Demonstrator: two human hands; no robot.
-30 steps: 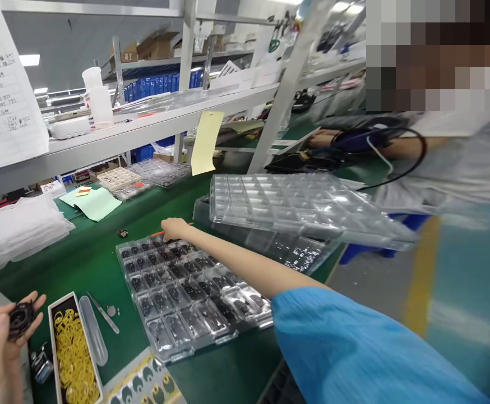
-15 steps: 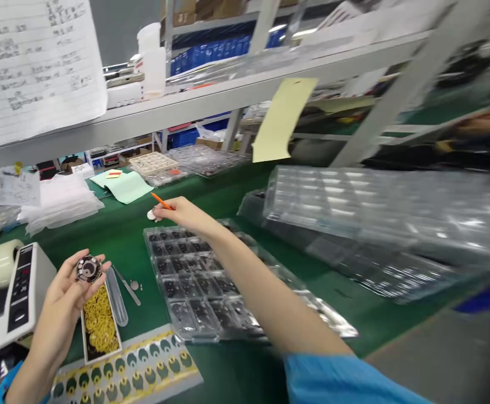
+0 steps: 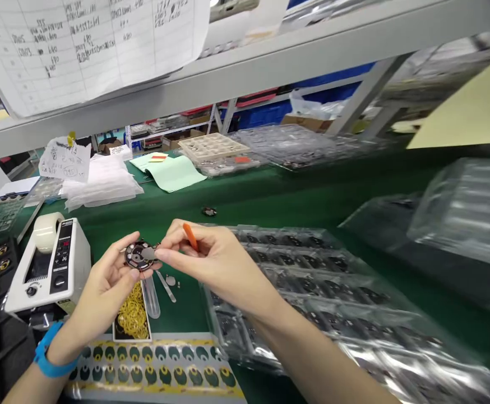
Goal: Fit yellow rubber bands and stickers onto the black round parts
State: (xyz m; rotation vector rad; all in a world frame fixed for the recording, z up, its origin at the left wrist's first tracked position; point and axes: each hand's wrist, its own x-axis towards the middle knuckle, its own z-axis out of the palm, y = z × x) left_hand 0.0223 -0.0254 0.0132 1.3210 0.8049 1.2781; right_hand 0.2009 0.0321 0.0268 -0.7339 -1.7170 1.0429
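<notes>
My left hand [image 3: 104, 289] holds a dark round part [image 3: 133, 257] with light patches around its ring, gripped at the edge by thumb and fingers. My right hand [image 3: 217, 261] meets it from the right, pinching a small flat grey disc [image 3: 148, 254] that overlaps the part's face. An orange stick-like tool [image 3: 190, 237] juts up from between the right fingers; its other end is hidden. Below the hands lie tweezers [image 3: 166, 287], a small silver disc [image 3: 170, 280] and a box of yellow rings [image 3: 132, 317].
A tape dispenser [image 3: 66, 264] stands at left. Clear compartment trays [image 3: 312, 275] of dark parts fill the right. A sheet of yellow-and-green stickers [image 3: 156, 367] lies in front. A small dark part [image 3: 209, 211] rests beyond my hands, with a shelf beam [image 3: 245, 62] overhead.
My right hand has come back from the far side of the mat to the part in my left hand. The view has swung left. A small dark part now shows on the mat.
</notes>
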